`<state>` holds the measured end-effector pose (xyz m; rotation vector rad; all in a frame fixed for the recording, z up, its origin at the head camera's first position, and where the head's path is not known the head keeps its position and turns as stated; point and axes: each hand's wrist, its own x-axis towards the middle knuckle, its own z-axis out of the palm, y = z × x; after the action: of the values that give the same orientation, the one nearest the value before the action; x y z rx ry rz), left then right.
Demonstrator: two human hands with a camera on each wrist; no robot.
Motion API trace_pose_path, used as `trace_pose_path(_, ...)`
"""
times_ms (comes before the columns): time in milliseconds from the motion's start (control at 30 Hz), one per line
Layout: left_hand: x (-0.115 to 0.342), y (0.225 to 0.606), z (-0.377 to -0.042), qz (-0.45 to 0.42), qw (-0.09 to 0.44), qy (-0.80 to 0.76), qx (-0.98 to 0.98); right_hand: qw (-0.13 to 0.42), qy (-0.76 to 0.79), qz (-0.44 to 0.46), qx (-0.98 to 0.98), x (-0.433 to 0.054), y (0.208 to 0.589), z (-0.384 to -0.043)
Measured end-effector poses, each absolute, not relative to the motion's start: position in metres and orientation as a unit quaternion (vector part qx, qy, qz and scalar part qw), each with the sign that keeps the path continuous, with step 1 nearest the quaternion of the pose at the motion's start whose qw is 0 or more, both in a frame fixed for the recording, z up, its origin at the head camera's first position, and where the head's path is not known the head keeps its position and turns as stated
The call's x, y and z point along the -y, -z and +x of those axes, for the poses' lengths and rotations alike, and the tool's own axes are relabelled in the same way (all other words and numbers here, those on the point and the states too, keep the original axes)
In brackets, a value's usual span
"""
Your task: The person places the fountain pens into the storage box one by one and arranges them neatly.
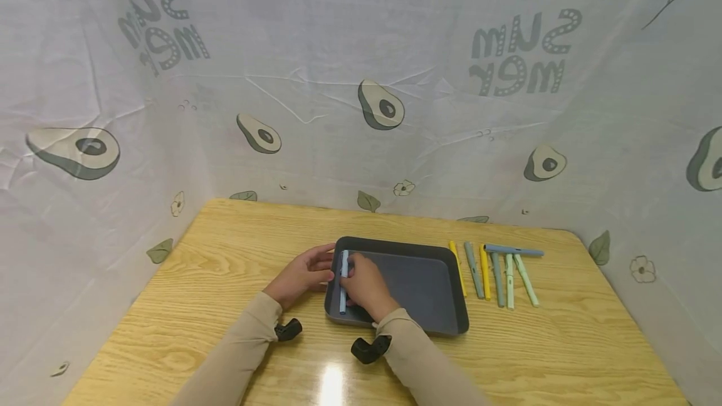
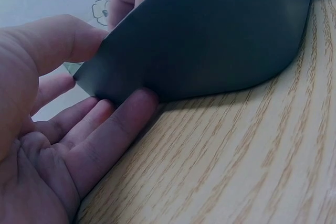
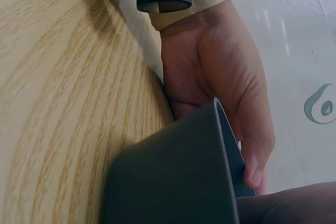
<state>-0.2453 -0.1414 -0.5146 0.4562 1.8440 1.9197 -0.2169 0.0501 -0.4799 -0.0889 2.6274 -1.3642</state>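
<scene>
A dark grey rectangular tray (image 1: 420,290) sits on the wooden table, its left end between my two hands. My left hand (image 1: 301,277) holds that end from outside; in the left wrist view its thumb (image 2: 73,40) lies at the rim and its fingers (image 2: 113,142) touch the outer wall. Inside the tray, my right hand (image 1: 369,284) pinches a light blue pen (image 1: 343,293) lying lengthwise near the left wall. The right fingertips are partly hidden. In the right wrist view the tray wall (image 3: 173,177) stands in front of the left hand (image 3: 220,77).
Right of the tray several pens lie side by side, including a yellow pen (image 1: 485,271) and a pale green pen (image 1: 510,284). A blue pen (image 1: 516,250) lies crosswise at their far ends. A printed cloth (image 1: 321,111) hangs behind the table (image 1: 225,249).
</scene>
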Motion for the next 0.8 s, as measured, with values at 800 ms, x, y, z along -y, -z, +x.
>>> trace_pose_path(800,0.141,0.518,-0.246,0.168,0.212,-0.692,-0.669,-0.159,0.311,-0.131,-0.928,-0.198,0.429,-0.184)
